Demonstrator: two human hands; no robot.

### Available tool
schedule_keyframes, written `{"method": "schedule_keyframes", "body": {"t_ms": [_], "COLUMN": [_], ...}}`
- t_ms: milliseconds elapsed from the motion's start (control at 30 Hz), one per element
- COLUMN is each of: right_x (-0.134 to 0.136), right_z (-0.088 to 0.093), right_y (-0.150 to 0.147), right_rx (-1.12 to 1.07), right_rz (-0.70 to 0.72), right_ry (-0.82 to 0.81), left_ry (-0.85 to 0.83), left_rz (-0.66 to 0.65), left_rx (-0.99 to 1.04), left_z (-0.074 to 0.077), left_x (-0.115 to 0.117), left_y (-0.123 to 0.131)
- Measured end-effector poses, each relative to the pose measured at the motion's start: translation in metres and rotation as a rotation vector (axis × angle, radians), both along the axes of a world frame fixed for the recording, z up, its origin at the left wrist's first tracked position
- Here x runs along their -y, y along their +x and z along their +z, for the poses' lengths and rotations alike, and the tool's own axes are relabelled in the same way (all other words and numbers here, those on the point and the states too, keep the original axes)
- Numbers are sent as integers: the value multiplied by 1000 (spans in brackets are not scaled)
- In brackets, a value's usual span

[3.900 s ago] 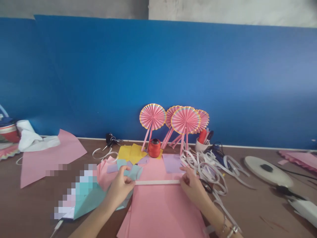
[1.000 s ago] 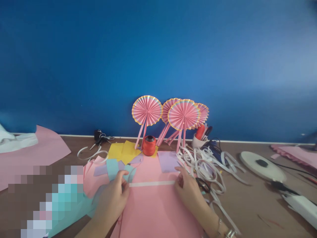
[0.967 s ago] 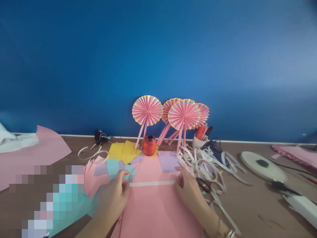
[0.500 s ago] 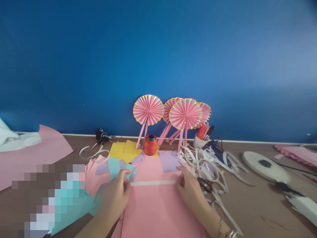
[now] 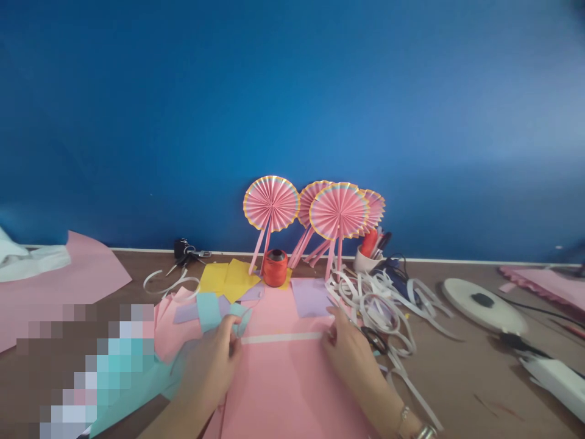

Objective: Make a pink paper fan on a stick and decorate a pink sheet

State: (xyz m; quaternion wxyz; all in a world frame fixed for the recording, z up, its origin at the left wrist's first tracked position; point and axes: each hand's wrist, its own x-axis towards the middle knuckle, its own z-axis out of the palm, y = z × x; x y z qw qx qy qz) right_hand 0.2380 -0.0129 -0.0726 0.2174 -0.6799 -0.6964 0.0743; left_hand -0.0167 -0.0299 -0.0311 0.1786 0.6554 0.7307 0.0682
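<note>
A narrow white tape strip (image 5: 281, 337) runs level across a sheet of pink paper (image 5: 278, 390). At its left end, my left hand (image 5: 217, 353) is closed, thumb and fingertips pinched together. My right hand (image 5: 350, 356) pinches the other end in the same way, with a bracelet at the wrist. Whether the strip is stuck down or only laid on the paper I cannot tell. Just beyond the hands lie a lilac paper piece (image 5: 313, 297), yellow paper pieces (image 5: 231, 280) and a light blue piece (image 5: 209, 310).
Pink pleated paper fans (image 5: 271, 204) lean against the blue wall (image 5: 274, 91), behind a red thread spool (image 5: 275, 269). Curled white strips (image 5: 375, 299) and black-handled scissors (image 5: 375, 340) lie to the right. Farther right is a hot glue gun (image 5: 553, 378) near a pale round disc (image 5: 484, 308).
The whole scene has shifted slightly left in the view. Both hands keep almost the same place at the ends of the white strip.
</note>
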Motion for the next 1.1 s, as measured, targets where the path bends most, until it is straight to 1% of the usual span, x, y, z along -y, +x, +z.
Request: {"method": "schedule_keyframes", "body": {"t_ms": [100,167,300,433,500,567,667,733,767,967,1033,1100], "right_x": [1,0,-4,-8,-8,-8,-5,-2,-1,0,-1,-1], "right_z": [8,10,6,-3,-4,0,8,12,14,14,12,11], "right_y": [-2,0,16,32,34,33,27,21,19,14,15,14], "right_rx": [38,53,24,-84,-123,-134,-102,-53,-31,-13,-38,-69], "right_rz": [-44,-65,-69,-2,16,57,216,324,353,358,367,396], "right_ry": [-47,-63,-26,102,138,139,99,100,112,135,155,203], "left_ry": [5,27,71,103,103,103,124,132,127,126,156,230], "left_rz": [-11,-19,-40,-53,-69,-103,-152,-160,-159,-134,-125,-116], "left_rx": [-12,-1,54,101,120,130,108,100,108,216,238,280], "left_z": [2,0,-7,-7,-4,-1,0,-1,0,0,-1,-3], "left_x": [1,1,0,0,2,3,5,5,6,5,4,3], "left_y": [1,0,-3,-5,-5,-5,-4,-4,-3,-5,-6,-6]}}
